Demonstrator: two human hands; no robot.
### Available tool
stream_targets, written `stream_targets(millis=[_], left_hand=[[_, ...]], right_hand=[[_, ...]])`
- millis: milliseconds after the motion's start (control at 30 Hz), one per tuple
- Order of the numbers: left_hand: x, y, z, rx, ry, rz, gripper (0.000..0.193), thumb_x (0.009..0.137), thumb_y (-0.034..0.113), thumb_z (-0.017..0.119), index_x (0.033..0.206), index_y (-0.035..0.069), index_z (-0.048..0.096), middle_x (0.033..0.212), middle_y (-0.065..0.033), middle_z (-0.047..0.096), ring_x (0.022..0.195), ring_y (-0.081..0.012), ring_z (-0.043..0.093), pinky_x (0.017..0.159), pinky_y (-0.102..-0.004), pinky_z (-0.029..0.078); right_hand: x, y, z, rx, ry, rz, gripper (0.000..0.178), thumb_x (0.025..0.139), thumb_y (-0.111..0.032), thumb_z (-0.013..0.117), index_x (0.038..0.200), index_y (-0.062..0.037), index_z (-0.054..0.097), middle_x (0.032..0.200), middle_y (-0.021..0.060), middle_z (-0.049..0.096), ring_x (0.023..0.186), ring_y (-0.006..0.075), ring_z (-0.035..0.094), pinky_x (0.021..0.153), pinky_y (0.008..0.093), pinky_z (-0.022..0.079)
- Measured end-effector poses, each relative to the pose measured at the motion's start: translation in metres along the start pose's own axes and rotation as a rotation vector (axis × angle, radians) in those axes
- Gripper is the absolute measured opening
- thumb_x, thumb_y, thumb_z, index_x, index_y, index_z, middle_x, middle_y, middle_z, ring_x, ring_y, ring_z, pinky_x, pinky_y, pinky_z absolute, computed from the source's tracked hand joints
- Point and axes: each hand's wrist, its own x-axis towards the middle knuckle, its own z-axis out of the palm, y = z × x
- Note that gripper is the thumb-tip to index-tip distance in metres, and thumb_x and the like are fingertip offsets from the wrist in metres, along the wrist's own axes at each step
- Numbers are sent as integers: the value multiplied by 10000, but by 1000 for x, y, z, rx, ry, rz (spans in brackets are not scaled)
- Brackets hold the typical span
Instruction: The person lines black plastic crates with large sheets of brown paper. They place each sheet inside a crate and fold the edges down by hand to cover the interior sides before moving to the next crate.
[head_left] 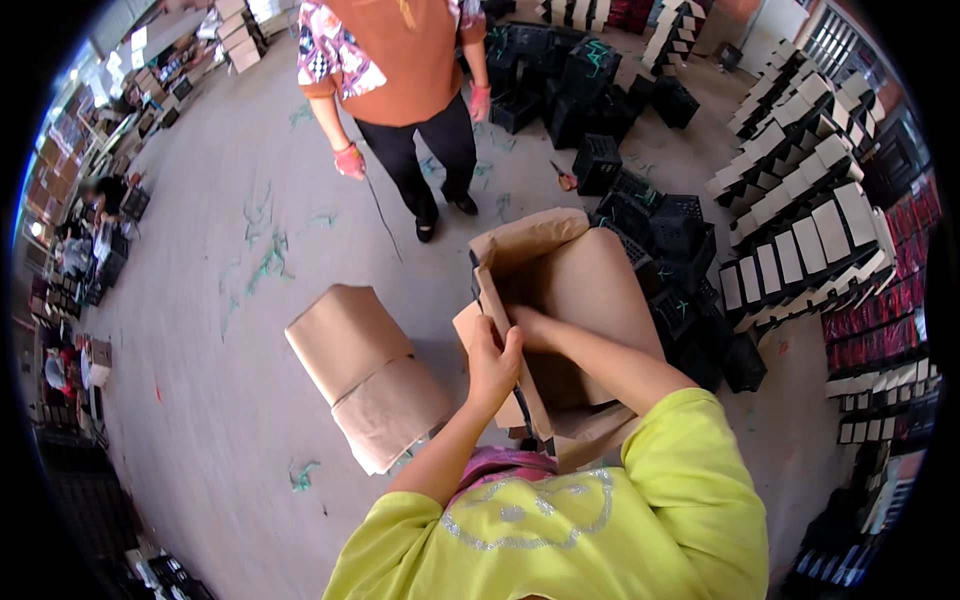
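Observation:
In front of me stands an open black-rimmed crate (612, 290) lined with brown paper, its paper edges folded out over the rim. My left hand (492, 368) is closed around the crate's left edge, its thumb up along the paper flap. Inside the crate, my right hand (532, 328) reaches against the same left wall from within. Its fingertips are hidden, so I cannot see whether it grips anything. To the left on the floor lies a stack of folded brown paper sheets (350, 345), apart from both hands.
Ahead stands a person (405, 70) in red gloves, holding a thin dark rod (383, 215). Black crates (660, 225) crowd the right side, with scissors (564, 177) near them. Further right rise rows of stacked paper-lined crates (800, 255). Green strap scraps (268, 258) litter the floor.

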Motion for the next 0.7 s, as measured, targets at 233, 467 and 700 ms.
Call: stream_targets(millis=[233, 467, 700], left_hand=[[2, 52, 5, 801, -1, 578, 320, 732, 109, 597, 1033, 35, 518, 955, -110, 534, 1048, -315, 438, 913, -449, 325], [19, 28, 82, 1788, -1252, -175, 473, 848, 261, 524, 1305, 153, 462, 1358, -113, 410, 1287, -323, 334, 966, -694, 117], [20, 23, 80, 1812, -1243, -186, 541, 855, 296, 499, 1373, 232, 354, 1436, -102, 277, 1282, -358, 321, 987, -686, 75]], right_hand=[[-100, 8, 43, -769, -401, 168, 460, 763, -159, 572, 1191, -2, 511, 1275, 220, 438, 1168, 288, 455, 941, 374, 389], [-88, -24, 23, -1006, -706, 195, 457, 781, -245, 562, 1211, -89, 536, 1260, 147, 497, 1166, 251, 478, 951, 360, 388], [-99, -41, -26, -1188, -459, 442, 331, 794, -207, 562, 1104, -102, 604, 1138, 111, 581, 1063, 242, 546, 863, 374, 430]])
